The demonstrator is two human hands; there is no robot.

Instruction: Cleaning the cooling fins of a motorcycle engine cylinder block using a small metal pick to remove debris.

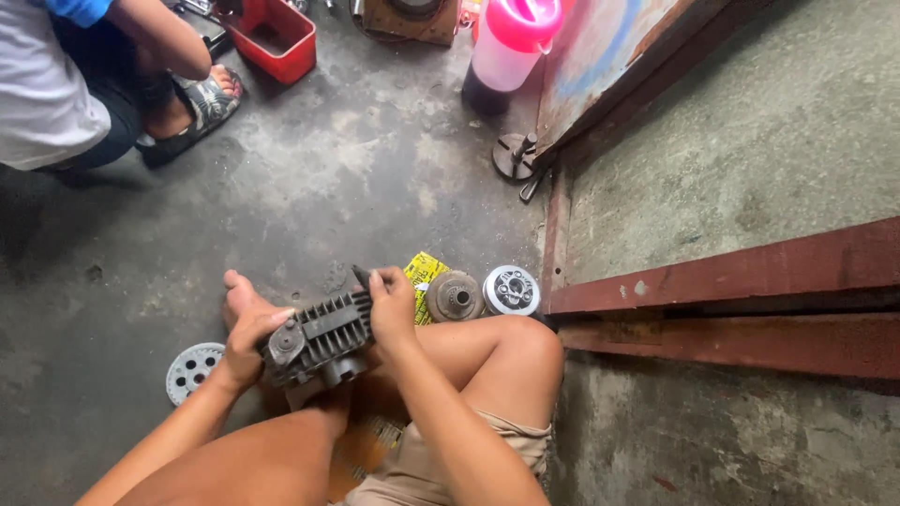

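Gripping a finned grey metal engine part (319,339), both hands are closing on it above the person's bent legs: the left hand (248,339) is wrapping its lower-left end, and the right hand (392,307) is clamping the upper-right edge with fingers curled over the fins. Bare concrete floor (356,187) is lying open beyond the part, up toward the top of the view, giving free room there. To the right of the part, a red-painted step edge (722,281) is closing off that side. Three round discs are lying around the part: a white perforated disc (192,370) just to its left, and a brownish pulley (455,296) and a white pulley (511,290) side by side just to its right, beside a yellow packet (424,274). Far above the part, a red tray (274,37), a pink-topped bottle (511,42) and another person's sandalled foot (202,101) are sitting well apart from it.
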